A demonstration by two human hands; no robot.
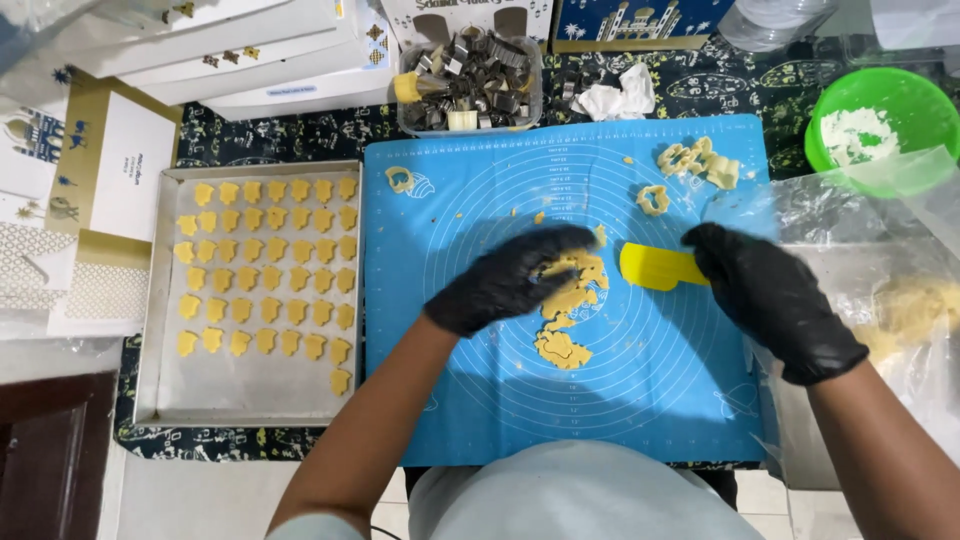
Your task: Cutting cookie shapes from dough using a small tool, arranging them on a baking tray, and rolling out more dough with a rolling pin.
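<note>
Both my hands wear black gloves over a blue baking mat (500,400). My left hand (510,280) rests curled on ragged strips of yellow dough (562,330) in the mat's middle, fingers touching the dough. My right hand (765,290) grips the handle of a yellow scraper (655,266), whose blade lies flat on the mat just right of the dough. More dough offcuts (692,160) and a dough ring (653,199) lie at the mat's far right; another ring (400,179) sits at the far left corner.
A metal baking tray (250,400) on the left holds rows of cut yellow biscuits (270,265). Behind the mat stands a clear tub of metal cutters (470,85). A green bowl of flour (880,120) and clear plastic sheet (880,290) lie right. White boxes (250,50) stack at the back left.
</note>
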